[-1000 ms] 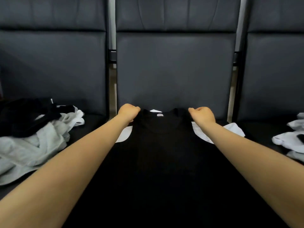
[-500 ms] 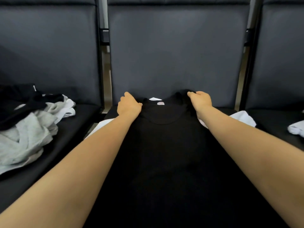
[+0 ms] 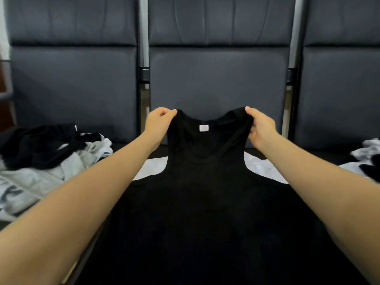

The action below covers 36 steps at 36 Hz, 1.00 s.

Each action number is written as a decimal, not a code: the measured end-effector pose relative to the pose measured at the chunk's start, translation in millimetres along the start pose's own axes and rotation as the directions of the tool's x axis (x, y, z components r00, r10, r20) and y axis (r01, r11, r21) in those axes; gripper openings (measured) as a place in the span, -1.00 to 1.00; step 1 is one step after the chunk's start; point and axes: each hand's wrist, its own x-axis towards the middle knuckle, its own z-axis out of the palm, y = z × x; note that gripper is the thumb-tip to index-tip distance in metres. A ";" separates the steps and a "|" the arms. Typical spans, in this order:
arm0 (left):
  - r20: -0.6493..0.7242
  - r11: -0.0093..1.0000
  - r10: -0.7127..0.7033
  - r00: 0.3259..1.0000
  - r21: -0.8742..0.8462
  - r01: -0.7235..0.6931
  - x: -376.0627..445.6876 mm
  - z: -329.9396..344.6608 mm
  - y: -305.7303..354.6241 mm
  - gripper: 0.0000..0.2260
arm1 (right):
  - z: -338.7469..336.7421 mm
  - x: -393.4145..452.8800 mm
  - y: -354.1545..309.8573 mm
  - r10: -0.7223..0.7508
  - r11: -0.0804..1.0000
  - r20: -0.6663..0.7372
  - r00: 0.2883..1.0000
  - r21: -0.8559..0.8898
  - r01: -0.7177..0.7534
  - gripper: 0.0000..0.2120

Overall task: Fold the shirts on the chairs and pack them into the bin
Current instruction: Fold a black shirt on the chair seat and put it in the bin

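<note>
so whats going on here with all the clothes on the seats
A person is partway through folding laundry. Their left hand and right hand each pinch a shoulder strap of a black tank top, lifting its top edge off the middle chair seat, with a white garment lying under it. An unfolded pile of black, grey and white clothes sits on the seat to the left, and a few more pieces lie on the right seat. No bin is in view.

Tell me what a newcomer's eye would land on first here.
First, the black tank top at centre, lifted by its straps: the left hand pinches one, the right hand the other. A white label stands out at its neck, and white cloth lies on the seat under it. A heap of clothes lies on the left seat.
</note>
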 end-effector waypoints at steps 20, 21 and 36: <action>0.783 0.600 0.145 0.604 0.416 -0.683 -221.4 -115.0 -23.0 -0.71 | -119.8 -184.7 5.9 0.210 0.315 0.485 0.849 -0.856 0.410 -0.58; 0.769 0.619 0.156 0.620 0.413 -0.668 -223.9 -116.7 -22.7 -0.71 | -121.6 -184.5 7.3 0.191 0.314 0.476 0.858 -0.858 0.406 -0.59; 0.291 0.773 0.066 0.954 0.590 -0.234 -168.1 -66.9 -30.0 -0.83 | -75.6 -129.2 26.3 -0.109 0.359 0.260 0.959 -0.890 0.282 -0.65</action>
